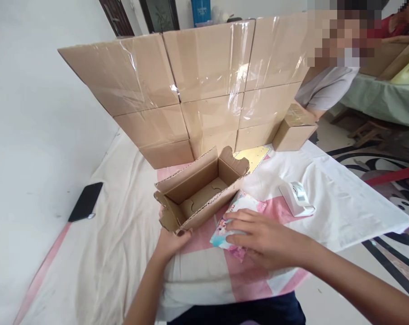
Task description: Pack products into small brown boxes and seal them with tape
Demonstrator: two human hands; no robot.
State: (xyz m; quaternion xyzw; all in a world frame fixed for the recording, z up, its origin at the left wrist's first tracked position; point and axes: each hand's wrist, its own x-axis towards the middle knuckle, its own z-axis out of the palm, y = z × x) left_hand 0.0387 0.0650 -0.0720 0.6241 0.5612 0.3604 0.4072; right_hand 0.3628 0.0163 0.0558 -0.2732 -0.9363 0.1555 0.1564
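using the open cardboard box (pixel 204 194) as landmark, i see the printed packet (pixel 238 203) just beside its near wall. my right hand (pixel 258 234) lies over the packet, fingers slightly spread; i can't tell if they grip. my left hand (pixel 173 244) touches the box's near corner, fingers mostly hidden, pinch uncertain. i'd judge the packet light, soft, slick, best taken across its middle; the box light, fairly stiff, best held by a wall.
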